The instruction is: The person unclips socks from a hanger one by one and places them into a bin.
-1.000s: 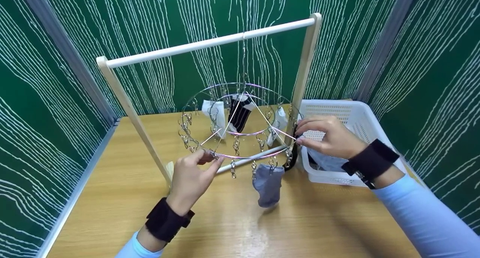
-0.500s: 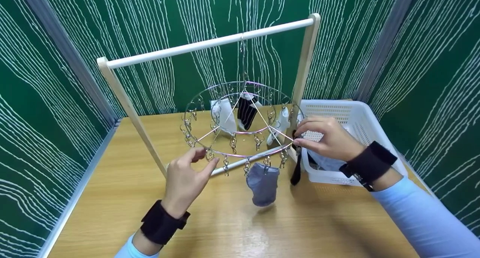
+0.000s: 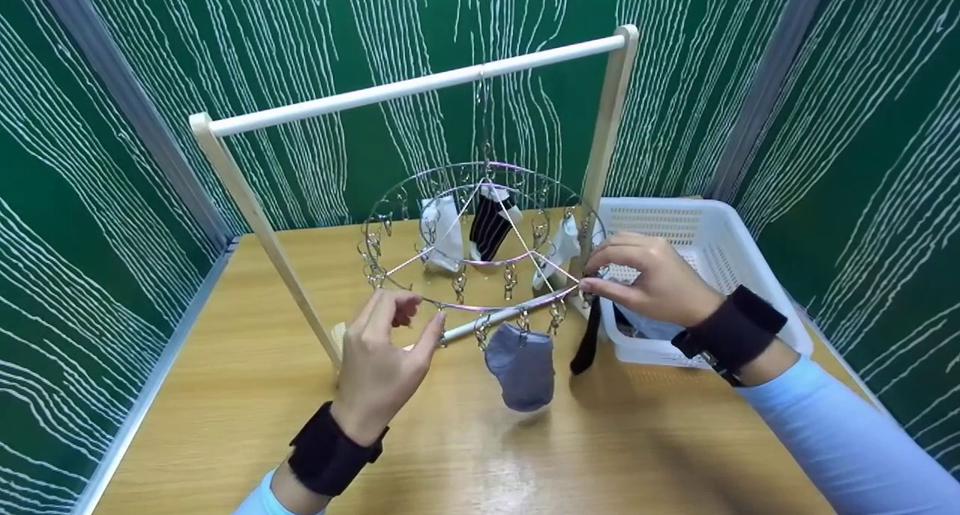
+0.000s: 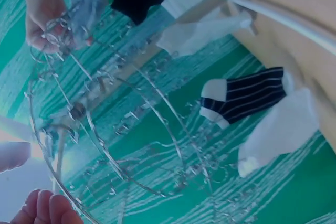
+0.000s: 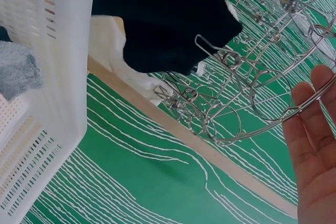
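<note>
A round metal sock hanger (image 3: 480, 307) with dangling clips hangs from the rack's white bar. My right hand (image 3: 652, 275) pinches its outer ring at the right side. At the front left, my left hand (image 3: 382, 365) is held beside the ring, thumb and fingers apart with nothing between them. Clipped at the front is a grey sock (image 3: 525, 372). A black sock (image 5: 168, 19) hangs near my right hand, partly hidden by it in the head view. Farther back hang a black-and-white striped sock (image 4: 247, 95), a white sock (image 4: 281, 129) and another white sock (image 3: 559, 253).
The rack, with a white top bar (image 3: 405, 89) and wooden posts (image 3: 262, 238), stands on the wooden table (image 3: 225, 425). Right of it sits a white plastic basket (image 3: 750, 238) with grey cloth inside. Green walls with white streaks enclose the table.
My left hand has let go of the ring. The hanger has turned slightly: the front grey sock moved left and the back socks moved right. More of the black sock shows below my right hand.
</note>
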`<state>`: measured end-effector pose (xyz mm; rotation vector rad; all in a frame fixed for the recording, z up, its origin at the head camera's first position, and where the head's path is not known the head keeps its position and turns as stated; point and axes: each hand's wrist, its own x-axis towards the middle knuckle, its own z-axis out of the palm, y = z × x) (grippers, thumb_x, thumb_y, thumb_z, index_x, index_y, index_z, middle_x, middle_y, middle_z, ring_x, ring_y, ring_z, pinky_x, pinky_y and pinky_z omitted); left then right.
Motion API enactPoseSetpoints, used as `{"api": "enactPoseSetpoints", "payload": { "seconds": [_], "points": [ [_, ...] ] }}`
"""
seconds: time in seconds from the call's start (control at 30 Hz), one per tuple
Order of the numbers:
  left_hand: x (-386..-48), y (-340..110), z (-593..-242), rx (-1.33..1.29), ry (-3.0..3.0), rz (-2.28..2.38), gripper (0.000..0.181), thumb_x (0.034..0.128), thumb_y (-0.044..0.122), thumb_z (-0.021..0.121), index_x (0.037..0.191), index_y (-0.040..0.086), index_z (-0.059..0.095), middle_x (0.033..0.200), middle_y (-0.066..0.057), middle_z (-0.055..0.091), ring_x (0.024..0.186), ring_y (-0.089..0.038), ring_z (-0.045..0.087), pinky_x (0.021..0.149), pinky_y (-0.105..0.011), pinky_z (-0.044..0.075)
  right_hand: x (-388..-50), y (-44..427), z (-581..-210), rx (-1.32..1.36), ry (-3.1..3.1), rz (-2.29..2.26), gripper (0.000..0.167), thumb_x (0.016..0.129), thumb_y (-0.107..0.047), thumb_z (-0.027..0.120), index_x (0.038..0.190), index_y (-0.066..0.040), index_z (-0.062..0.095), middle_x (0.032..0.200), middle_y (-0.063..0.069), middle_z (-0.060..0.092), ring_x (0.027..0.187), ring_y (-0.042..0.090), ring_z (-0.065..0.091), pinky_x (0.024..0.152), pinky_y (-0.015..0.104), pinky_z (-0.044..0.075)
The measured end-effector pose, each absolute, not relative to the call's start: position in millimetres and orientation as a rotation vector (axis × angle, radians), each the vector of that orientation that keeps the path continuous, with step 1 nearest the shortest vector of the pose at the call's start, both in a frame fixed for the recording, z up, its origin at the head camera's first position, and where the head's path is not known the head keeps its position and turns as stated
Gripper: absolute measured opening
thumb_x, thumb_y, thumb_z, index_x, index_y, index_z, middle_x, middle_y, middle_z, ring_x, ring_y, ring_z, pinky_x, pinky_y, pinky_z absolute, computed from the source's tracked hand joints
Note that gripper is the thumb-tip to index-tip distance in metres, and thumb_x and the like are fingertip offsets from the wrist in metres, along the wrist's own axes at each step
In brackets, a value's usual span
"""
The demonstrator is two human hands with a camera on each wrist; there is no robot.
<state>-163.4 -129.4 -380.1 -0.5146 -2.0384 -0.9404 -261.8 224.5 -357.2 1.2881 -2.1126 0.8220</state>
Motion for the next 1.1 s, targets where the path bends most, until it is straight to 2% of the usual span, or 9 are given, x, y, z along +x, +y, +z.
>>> {"api": "enactPoseSetpoints", "payload": {
  "seconds": [0.27,0.43,0.57,0.73,0.97,1.1],
  "points": [
    [-158.9,-113.6,-382.6,-0.743,-1.992,-0.988,0.015,0.0850,0.000,0.088,0.088,0.004,0.074,0.082,-0.008,0.075,0.074,-0.016,0.072,0.070,-0.027,0.064,-255.7,217.5,-357.1,1.261,-2.083,0.788,0.015,0.083,-0.001,0.089,0.093,-0.005,0.079,0.090,0.004,0.078,0.080,0.021,0.069,0.078,0.023,0.057],
    [-157.7,-105.0,-384.0,-0.815,-2.031,-1.000,0.013,0.0860,0.000,0.087,0.094,0.001,0.078,0.089,-0.011,0.080,0.081,-0.020,0.078,0.078,-0.028,0.066,-249.7,212.2,-356.7,1.197,-2.113,0.757,0.014,0.084,-0.005,0.090,0.091,-0.008,0.079,0.088,0.002,0.077,0.079,0.020,0.066,0.076,0.021,0.053],
    [-157.6,-100.4,-386.0,-0.846,-2.088,-0.979,0.015,0.0885,0.003,0.087,0.100,-0.003,0.079,0.093,-0.014,0.082,0.086,-0.023,0.080,0.081,-0.032,0.067,-245.6,207.3,-355.7,1.160,-2.129,0.722,0.014,0.084,-0.008,0.091,0.090,-0.010,0.079,0.087,0.001,0.077,0.080,0.019,0.069,0.076,0.024,0.056],
    [-157.4,-97.3,-388.3,-0.832,-2.165,-0.975,0.019,0.0917,0.007,0.086,0.106,-0.003,0.079,0.099,-0.013,0.083,0.089,-0.022,0.081,0.081,-0.036,0.068,-240.8,201.8,-353.7,1.140,-2.123,0.690,0.014,0.084,-0.011,0.092,0.089,-0.010,0.079,0.086,0.002,0.078,0.079,0.016,0.067,0.069,0.031,0.057],
    [-159.5,-93.3,-388.4,-0.816,-2.251,-0.980,0.033,0.0926,0.011,0.086,0.120,-0.004,0.075,0.113,-0.017,0.081,0.101,-0.027,0.080,0.087,-0.039,0.067,-238.0,195.7,-352.7,1.149,-2.071,0.650,0.014,0.085,-0.011,0.091,0.088,-0.009,0.078,0.082,0.004,0.076,0.073,0.015,0.061,0.064,0.023,0.048],
    [-162.0,-91.7,-389.3,-0.788,-2.315,-0.966,0.036,0.0947,0.016,0.084,0.125,-0.001,0.074,0.120,-0.015,0.080,0.107,-0.027,0.078,0.089,-0.041,0.065,-237.9,193.8,-354.6,1.154,-2.043,0.622,0.015,0.085,-0.014,0.091,0.087,-0.008,0.077,0.081,0.004,0.076,0.072,0.019,0.064,0.063,0.029,0.052]
  ]
}}
